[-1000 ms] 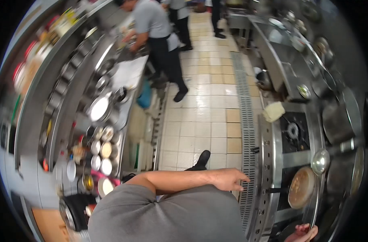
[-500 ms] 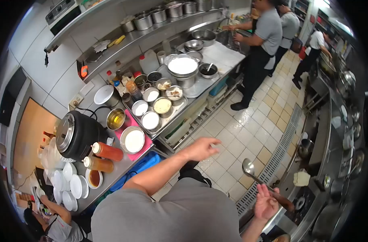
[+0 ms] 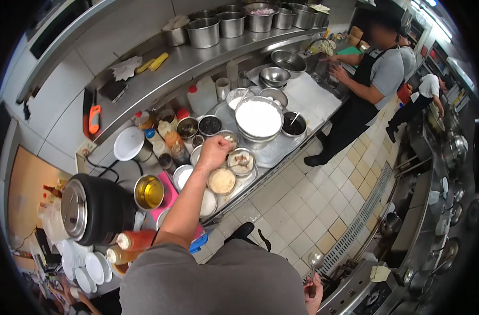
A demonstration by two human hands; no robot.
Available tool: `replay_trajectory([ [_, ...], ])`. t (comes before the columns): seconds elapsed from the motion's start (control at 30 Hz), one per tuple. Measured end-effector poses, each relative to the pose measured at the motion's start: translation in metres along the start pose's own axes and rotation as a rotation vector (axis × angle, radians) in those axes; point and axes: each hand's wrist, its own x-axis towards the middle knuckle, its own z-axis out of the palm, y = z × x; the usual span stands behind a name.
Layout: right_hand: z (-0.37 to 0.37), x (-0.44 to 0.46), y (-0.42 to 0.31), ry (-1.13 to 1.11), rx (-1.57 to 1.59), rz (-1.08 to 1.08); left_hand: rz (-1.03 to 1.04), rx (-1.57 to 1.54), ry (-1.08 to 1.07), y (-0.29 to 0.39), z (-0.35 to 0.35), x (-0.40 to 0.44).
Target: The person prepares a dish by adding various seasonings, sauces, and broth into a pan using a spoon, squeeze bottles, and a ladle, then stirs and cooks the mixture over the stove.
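Note:
My left hand (image 3: 217, 152) reaches across the counter, its fingers drawn together at a small metal bowl (image 3: 230, 137). Whatever is between the fingertips, if anything, cannot be made out. Close by are a bowl of whitish food with a spoon (image 3: 242, 160), a bowl of pale yellow chopped food (image 3: 222, 181) and a bowl of dark food (image 3: 210, 125). Low in the view, my right hand (image 3: 314, 298) is closed round the handle of a metal ladle (image 3: 316, 259), whose bowl points away from me above the floor.
A large bowl of white powder (image 3: 259, 117) stands behind the small bowls. Squeeze bottles (image 3: 136, 241), a black soup warmer (image 3: 95, 207) and a pot of yellow oil (image 3: 149, 192) are at left. A co-worker (image 3: 376, 79) stands farther along the counter; stoves (image 3: 373, 296) line the right.
My left hand has moved from above the floor to the small bowls, its fingers closing. My right hand has moved lower with the ladle. The view has shifted toward the counter.

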Motion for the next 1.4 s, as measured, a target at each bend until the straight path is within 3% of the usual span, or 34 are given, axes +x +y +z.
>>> replay_trajectory([
  [0.13,-0.062,0.037,0.001,0.125,-0.063,0.045,0.001,0.082,0.132,-0.036,-0.012,0.078],
  [0.2,-0.080,0.047,-0.001,0.189,-0.172,0.024,0.092,-0.017,0.254,-0.052,-0.010,0.107],
  [0.27,-0.088,0.047,-0.004,0.281,-0.134,0.035,0.090,-0.010,0.236,-0.057,-0.011,0.128],
  [0.4,-0.044,0.003,-0.001,0.572,-0.289,0.078,0.017,-0.118,0.223,-0.069,0.007,0.150],
  [0.47,-0.056,0.002,0.004,0.477,-0.374,0.015,-0.037,-0.252,0.206,-0.077,0.022,0.145],
  [0.5,-0.055,0.005,0.001,0.461,-0.445,0.014,0.077,-0.241,0.244,-0.075,0.033,0.135],
  [0.57,-0.049,0.007,-0.001,0.468,-0.570,0.065,0.104,-0.293,0.312,-0.050,0.049,0.108],
  [0.67,-0.036,0.017,-0.007,0.456,-0.710,0.117,-0.066,-0.412,0.295,-0.033,0.071,0.075],
  [0.77,-0.029,0.032,-0.023,0.420,-0.818,0.152,0.008,-0.561,0.280,-0.019,0.091,0.036],
  [0.8,-0.026,0.038,-0.028,0.405,-0.852,0.160,-0.005,-0.556,0.303,-0.009,0.089,0.023],
  [0.87,-0.024,0.053,-0.040,0.375,-0.909,0.184,0.094,-0.416,0.092,0.008,0.089,-0.005],
  [1.0,-0.012,0.107,-0.064,0.286,-1.006,0.228,0.256,-0.297,0.043,0.027,0.101,-0.033],
  [1.2,0.009,0.216,-0.122,0.065,-1.259,0.325,-0.036,-0.343,0.005,0.052,0.111,-0.065],
  [1.33,0.043,0.318,-0.146,-0.275,-1.633,0.411,-0.126,-0.372,-0.060,0.061,0.111,-0.084],
  [1.37,0.064,0.337,-0.143,-0.304,-1.637,0.457,-0.128,-0.379,-0.085,0.059,0.114,-0.094],
  [1.4,0.096,0.342,-0.134,-0.211,-1.402,0.515,-0.170,-0.259,-0.151,0.055,0.111,-0.099],
])
